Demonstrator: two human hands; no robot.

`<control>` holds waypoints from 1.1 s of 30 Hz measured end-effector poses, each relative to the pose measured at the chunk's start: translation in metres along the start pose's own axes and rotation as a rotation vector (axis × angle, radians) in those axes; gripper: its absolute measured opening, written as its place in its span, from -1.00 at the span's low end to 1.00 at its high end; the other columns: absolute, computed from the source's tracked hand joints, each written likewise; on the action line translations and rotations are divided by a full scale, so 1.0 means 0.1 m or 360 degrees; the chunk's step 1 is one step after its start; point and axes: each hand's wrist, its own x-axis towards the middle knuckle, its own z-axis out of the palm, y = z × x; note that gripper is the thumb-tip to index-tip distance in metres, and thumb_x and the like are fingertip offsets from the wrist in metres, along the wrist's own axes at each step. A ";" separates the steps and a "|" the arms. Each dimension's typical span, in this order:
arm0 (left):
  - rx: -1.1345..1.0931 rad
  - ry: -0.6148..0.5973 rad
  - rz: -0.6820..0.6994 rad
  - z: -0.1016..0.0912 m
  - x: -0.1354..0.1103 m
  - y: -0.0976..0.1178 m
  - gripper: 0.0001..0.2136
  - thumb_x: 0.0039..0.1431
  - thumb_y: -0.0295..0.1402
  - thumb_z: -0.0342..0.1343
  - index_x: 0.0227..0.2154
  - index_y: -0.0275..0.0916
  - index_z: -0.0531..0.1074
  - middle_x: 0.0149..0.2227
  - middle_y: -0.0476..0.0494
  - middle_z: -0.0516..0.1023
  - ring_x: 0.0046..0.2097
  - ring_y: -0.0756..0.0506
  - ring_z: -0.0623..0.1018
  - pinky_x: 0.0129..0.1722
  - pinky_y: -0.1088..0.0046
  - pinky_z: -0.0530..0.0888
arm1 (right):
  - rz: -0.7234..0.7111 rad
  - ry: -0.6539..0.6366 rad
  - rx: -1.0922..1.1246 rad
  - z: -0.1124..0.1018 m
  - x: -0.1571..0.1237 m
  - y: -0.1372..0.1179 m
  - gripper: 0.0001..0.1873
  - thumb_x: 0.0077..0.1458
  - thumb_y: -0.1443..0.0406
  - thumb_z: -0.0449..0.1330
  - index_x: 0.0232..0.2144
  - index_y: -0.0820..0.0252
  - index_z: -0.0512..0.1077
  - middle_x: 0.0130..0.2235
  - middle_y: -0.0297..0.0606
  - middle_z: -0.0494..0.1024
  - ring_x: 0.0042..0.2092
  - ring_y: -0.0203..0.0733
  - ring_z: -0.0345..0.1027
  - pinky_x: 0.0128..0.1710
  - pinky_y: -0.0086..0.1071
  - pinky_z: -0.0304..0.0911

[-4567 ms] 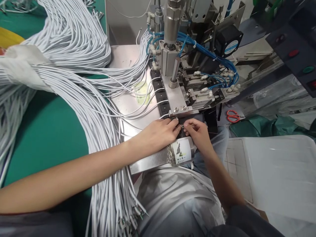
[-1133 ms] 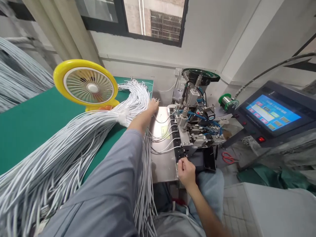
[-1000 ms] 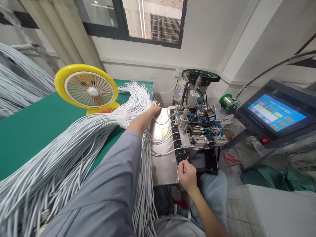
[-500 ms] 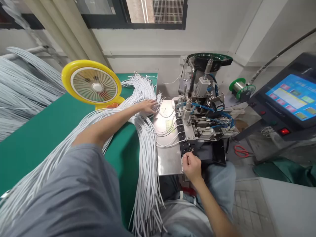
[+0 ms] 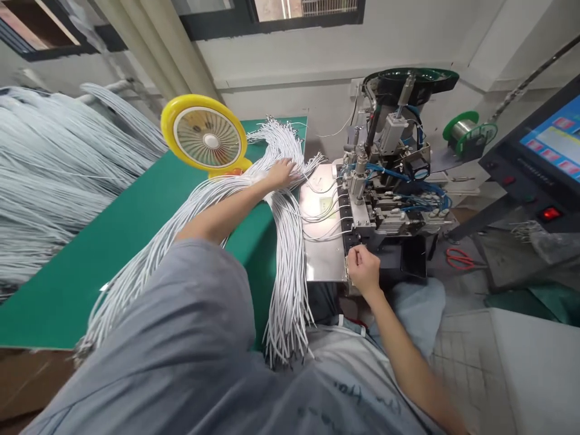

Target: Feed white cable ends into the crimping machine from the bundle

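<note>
My left hand [image 5: 281, 174] lies over a thick bundle of white cables [image 5: 290, 254] at the table's right edge. Its fingers are bent down around some of the cables; how many they grip is hidden. Near the front corner of the bench machine [image 5: 385, 187], my right hand [image 5: 363, 267] is closed in a fist beside the black rail [image 5: 348, 226]. What those fingers hold, if anything, cannot be made out. Several separate white cables run across the metal plate [image 5: 324, 260] into slots in that rail.
A yellow fan [image 5: 203, 134] stands on the green table [image 5: 122, 208]. More cables [image 5: 67, 163] hang at the left. To the right are a wire spool [image 5: 464, 132], a control screen [image 5: 555, 142] and red-handled scissors [image 5: 460, 258].
The view has tilted down and turned left. My left hand has drawn back slightly left across the cables, its fingers now less spread. My right hand stays closed at the machine's front corner.
</note>
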 end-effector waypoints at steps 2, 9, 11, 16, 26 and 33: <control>-0.0041 0.0029 -0.0108 -0.07 -0.43 0.03 -0.66 0.23 -0.21 0.02 -0.02 -0.30 0.32 0.01 -0.21 0.37 -0.01 -0.14 0.42 -0.03 0.15 0.40 | 0.0062 -0.0048 0.0049 -0.03 0.00 -0.02 -0.75 0.11 0.30 0.01 -0.58 0.19 0.32 -0.69 -0.46 0.17 -0.63 -0.36 0.05 -0.56 -0.46 0.00; -0.0317 -0.0381 -0.0217 0.27 -2.18 0.38 -0.63 0.23 -0.13 -0.08 -0.54 -0.29 0.39 -0.56 -0.08 0.44 -0.48 -0.06 0.44 -0.44 0.48 0.27 | 0.0446 -0.0645 0.0648 0.22 0.05 -0.40 -0.79 0.05 0.31 0.07 -0.31 0.23 0.47 -0.40 -0.22 0.55 -0.42 -0.24 0.42 -0.38 -0.43 0.28; -0.0382 -0.0333 -0.0243 0.42 -2.40 0.57 -0.67 0.27 -0.19 -0.16 -0.42 -0.29 0.38 -0.46 -0.11 0.48 -0.42 -0.06 0.45 -0.42 0.48 0.25 | 0.0609 -0.0809 0.0673 0.40 0.09 -0.49 -0.74 0.01 0.32 0.11 -0.20 0.24 0.46 -0.39 -0.24 0.56 -0.43 -0.24 0.43 -0.37 -0.41 0.29; -0.0398 -0.0231 -0.0352 0.55 -2.46 0.85 -0.64 0.31 -0.26 -0.29 -0.38 -0.32 0.36 -0.41 -0.17 0.49 -0.38 -0.08 0.46 -0.41 0.47 0.25 | 0.0761 -0.0850 0.0699 0.76 0.22 -0.51 -0.65 0.00 0.36 0.12 -0.11 0.27 0.41 -0.41 -0.26 0.54 -0.49 -0.30 0.41 -0.40 -0.44 0.30; -0.0240 -0.0210 -0.0243 0.01 -2.11 0.77 -0.70 0.20 -0.30 -0.10 -0.50 -0.33 0.44 -0.44 -0.30 0.50 -0.29 -0.21 0.51 -0.30 0.36 0.33 | 0.1040 -0.0990 0.0952 0.71 0.38 -0.59 -0.74 -0.03 0.43 0.02 -0.25 0.28 0.38 -0.62 -0.46 0.29 -0.64 -0.39 0.17 -0.63 -0.53 0.13; -0.0875 0.0102 0.0898 0.07 -1.59 1.47 -0.67 0.31 -0.29 -0.20 -0.10 -0.31 0.41 -0.13 -0.25 0.49 -0.10 -0.10 0.47 -0.10 0.39 0.39 | 0.0852 -0.1143 0.0915 -0.01 0.14 -0.34 -0.87 -0.06 0.40 0.02 -0.44 0.21 0.36 -0.65 -0.44 0.29 -0.59 -0.34 0.16 -0.54 -0.46 0.16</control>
